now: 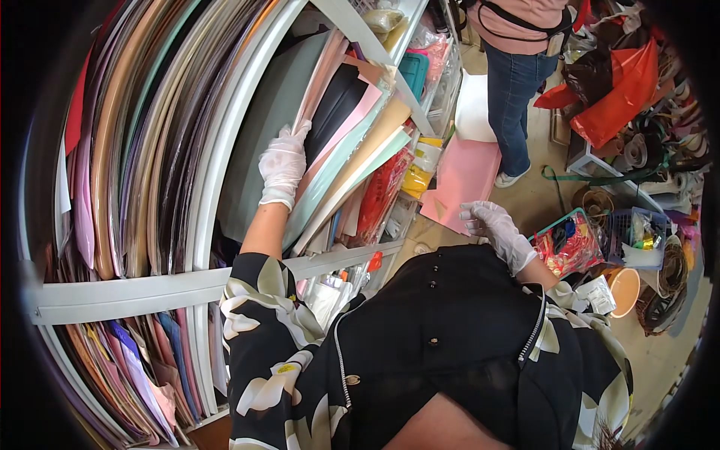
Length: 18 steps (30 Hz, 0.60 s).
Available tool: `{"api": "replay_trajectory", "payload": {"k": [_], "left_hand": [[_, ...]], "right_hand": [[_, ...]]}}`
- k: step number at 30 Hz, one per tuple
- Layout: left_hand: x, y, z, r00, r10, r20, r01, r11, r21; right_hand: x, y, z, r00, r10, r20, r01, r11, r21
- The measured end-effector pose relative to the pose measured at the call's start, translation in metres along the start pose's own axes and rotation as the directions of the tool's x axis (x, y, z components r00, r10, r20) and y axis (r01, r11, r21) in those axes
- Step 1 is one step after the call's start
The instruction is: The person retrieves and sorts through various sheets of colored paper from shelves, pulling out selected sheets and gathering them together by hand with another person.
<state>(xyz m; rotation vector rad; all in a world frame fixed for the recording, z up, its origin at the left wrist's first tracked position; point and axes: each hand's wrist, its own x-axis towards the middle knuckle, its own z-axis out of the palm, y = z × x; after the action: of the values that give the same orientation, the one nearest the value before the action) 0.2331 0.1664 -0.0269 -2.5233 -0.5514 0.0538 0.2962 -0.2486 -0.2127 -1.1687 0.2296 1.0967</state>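
Observation:
My left hand, in a thin white glove, reaches into a shelf compartment. Its fingers are closed at the near end of some pink paper sheets standing upright there. To the left of them leans a large grey-green sheet; to the right are black sheets, pale mint sheets and cream sheets. My right hand, gloved too, hovers in front of my body over the floor. Its fingers are loosely bent and apart, holding nothing.
White shelf frames divide tightly packed coloured sheets on the left. Pink paper lies on the floor near another person's jeans-clad leg. Baskets, an orange-rimmed pot and red wrapping crowd the right side.

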Motion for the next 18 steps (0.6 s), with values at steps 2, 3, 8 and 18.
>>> {"api": "replay_trajectory", "payload": {"k": [2,3,8,18], "left_hand": [[-0.002,0.007,-0.017,1.0,-0.018,-0.003,0.018,1.0,-0.005],[-0.003,0.009,-0.023,1.0,-0.027,-0.006,0.027,1.0,-0.008],[0.004,0.005,-0.032,0.972,-0.17,0.16,0.201,0.957,-0.208],[0.022,-0.006,-0.011,0.925,-0.329,0.191,0.354,0.928,-0.114]], "right_hand": [[-0.003,-0.002,-0.001,1.0,0.002,-0.015,-0.002,1.0,-0.013],[-0.003,-0.003,-0.001,1.0,-0.007,-0.004,0.007,1.0,-0.019],[-0.002,-0.002,-0.001,0.999,-0.041,0.031,0.04,0.999,0.004],[-0.023,-0.004,-0.003,0.998,-0.059,0.018,0.059,0.998,-0.001]]}}
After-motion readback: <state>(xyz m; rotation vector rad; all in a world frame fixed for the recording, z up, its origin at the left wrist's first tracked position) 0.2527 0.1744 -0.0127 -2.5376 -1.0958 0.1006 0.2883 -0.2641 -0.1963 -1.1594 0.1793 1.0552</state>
